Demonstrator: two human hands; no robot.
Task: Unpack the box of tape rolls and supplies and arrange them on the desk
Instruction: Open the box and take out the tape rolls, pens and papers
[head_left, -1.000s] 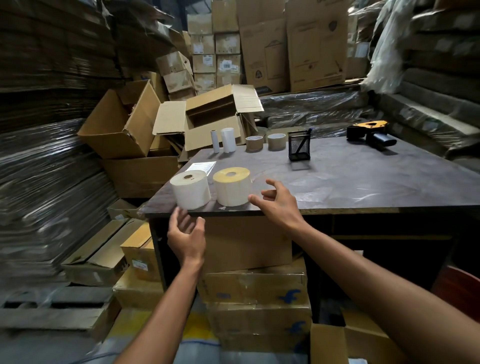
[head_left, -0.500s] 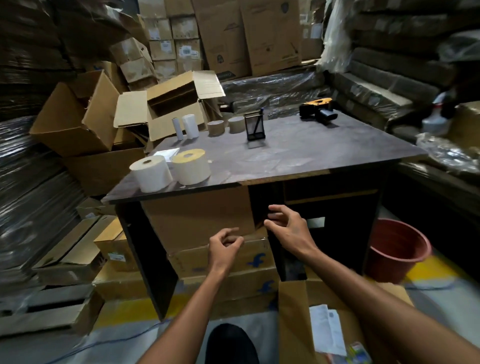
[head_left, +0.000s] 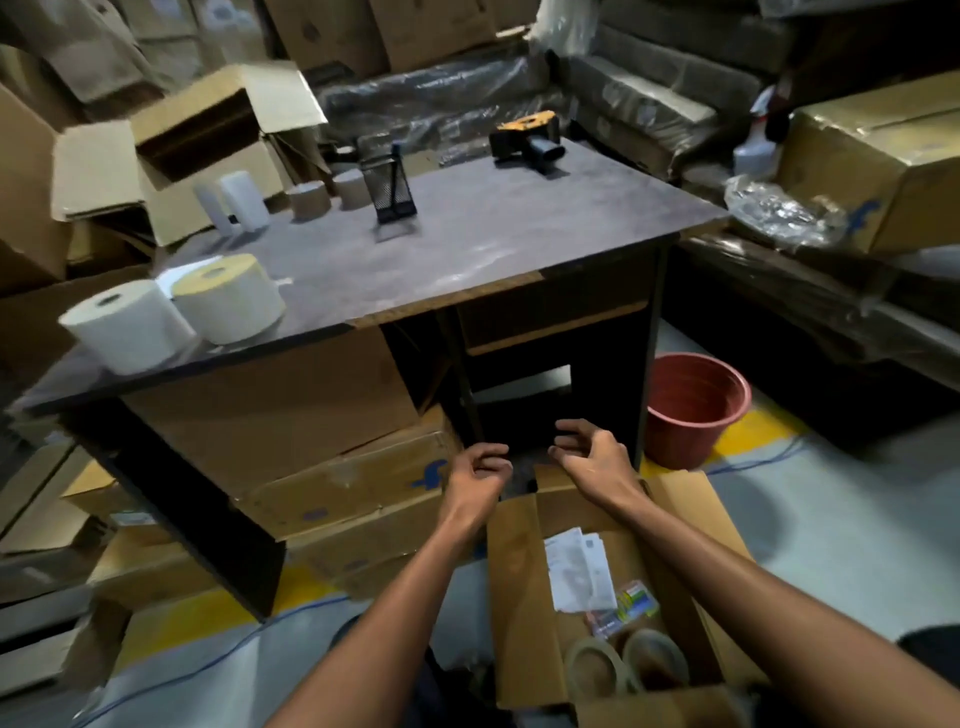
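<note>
An open cardboard box (head_left: 519, 582) stands on the floor in front of the desk (head_left: 467, 249). Inside it lie two tape rolls (head_left: 623, 662), white papers (head_left: 576, 571) and a small colourful packet (head_left: 626, 608). My left hand (head_left: 478, 475) and my right hand (head_left: 597, 457) hover above the box's far edge, fingers loosely curled, holding nothing. On the desk stand a white roll (head_left: 127, 325) and a yellowish roll (head_left: 228, 296) at the near left corner, two slim white rolls (head_left: 236, 200), two brown tape rolls (head_left: 327, 195), a black mesh holder (head_left: 392, 189) and a tape dispenser (head_left: 527, 137).
Flat cartons (head_left: 322, 467) are stacked under the desk's left side. A red bucket (head_left: 693, 408) stands on the floor right of the desk. Open empty boxes (head_left: 208, 135) pile up behind the desk's left. A large wrapped carton (head_left: 883, 161) sits at the right.
Both hands came down from the desk's front edge, where they had been near the two big rolls, to the open box on the floor. The view tilted downward and rightward.
</note>
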